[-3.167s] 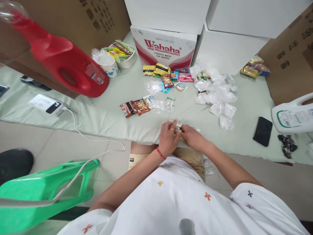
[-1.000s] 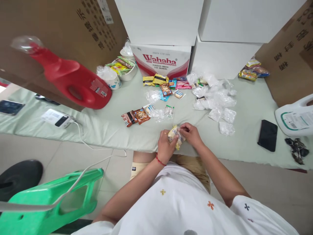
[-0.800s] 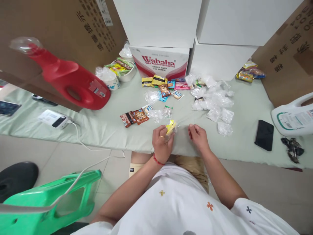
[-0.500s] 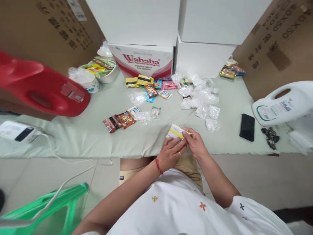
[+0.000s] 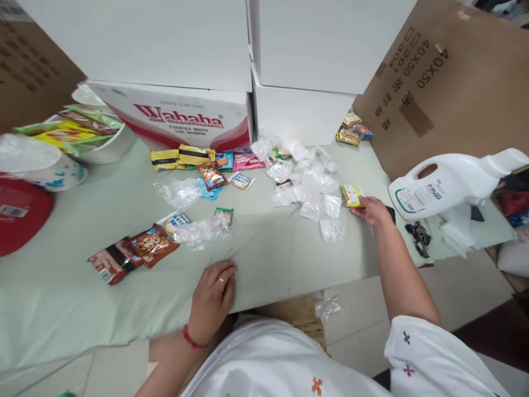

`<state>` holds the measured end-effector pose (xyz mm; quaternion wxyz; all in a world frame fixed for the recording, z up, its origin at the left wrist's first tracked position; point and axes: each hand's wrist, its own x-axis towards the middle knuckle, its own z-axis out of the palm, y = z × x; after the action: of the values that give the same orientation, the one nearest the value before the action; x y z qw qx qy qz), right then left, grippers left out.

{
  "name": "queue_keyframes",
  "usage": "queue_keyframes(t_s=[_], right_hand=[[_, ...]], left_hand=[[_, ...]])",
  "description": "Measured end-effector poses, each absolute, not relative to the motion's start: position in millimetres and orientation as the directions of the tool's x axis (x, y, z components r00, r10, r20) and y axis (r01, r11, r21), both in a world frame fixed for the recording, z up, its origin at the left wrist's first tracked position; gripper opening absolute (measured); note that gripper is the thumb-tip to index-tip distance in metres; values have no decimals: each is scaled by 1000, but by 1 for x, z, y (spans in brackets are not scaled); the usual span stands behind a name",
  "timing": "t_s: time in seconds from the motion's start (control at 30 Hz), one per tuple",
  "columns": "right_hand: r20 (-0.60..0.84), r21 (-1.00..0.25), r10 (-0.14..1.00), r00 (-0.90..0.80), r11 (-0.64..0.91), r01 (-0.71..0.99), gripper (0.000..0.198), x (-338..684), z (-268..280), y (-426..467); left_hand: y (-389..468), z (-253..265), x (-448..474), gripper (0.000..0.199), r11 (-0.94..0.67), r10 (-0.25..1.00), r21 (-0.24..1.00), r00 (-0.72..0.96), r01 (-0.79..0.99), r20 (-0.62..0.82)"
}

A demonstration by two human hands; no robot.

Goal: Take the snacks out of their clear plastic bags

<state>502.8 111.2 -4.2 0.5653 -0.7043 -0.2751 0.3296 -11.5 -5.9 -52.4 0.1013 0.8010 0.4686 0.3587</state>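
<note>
My right hand (image 5: 370, 210) is stretched out to the right over the table and grips the near edge of a small yellow-and-white snack packet (image 5: 351, 195). Just left of that packet lies a heap of clear plastic bags (image 5: 316, 184). My left hand (image 5: 212, 292) rests on the table's front edge, its fingers curled in; nothing shows in them. Beyond it are a small green-topped clear packet (image 5: 223, 219), more crumpled clear plastic (image 5: 196, 234), a brown cookie packet (image 5: 152, 246) and a darker brown snack packet (image 5: 113, 260).
Yellow snack packets (image 5: 182, 158) lie before the Wahaba-looking red-and-white carton (image 5: 177, 118). To the right stand a white jug (image 5: 433, 187), keys (image 5: 419, 238) and a partly covered black phone (image 5: 390, 214). A bowl of green packets (image 5: 105, 144) and a red container (image 5: 25, 215) are left.
My hands have parted. The right one has carried the yellow-and-white packet to the right, past the plastic bags; the left has let go and moved left. The view has turned right.
</note>
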Motion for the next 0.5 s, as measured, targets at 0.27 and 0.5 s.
queue_keyframes(t_s=[0.27,0.5], right_hand=[[-261,-937,605,752,-346,-47,21,520,52,243],[-224,-922,584,780,-385,24,11,483,74,313]], left_hand=[[-5,-45,-9,33,-571,804,452,355,686,477],[-5,-38,-6,34,-564,810,490,331,665,484]])
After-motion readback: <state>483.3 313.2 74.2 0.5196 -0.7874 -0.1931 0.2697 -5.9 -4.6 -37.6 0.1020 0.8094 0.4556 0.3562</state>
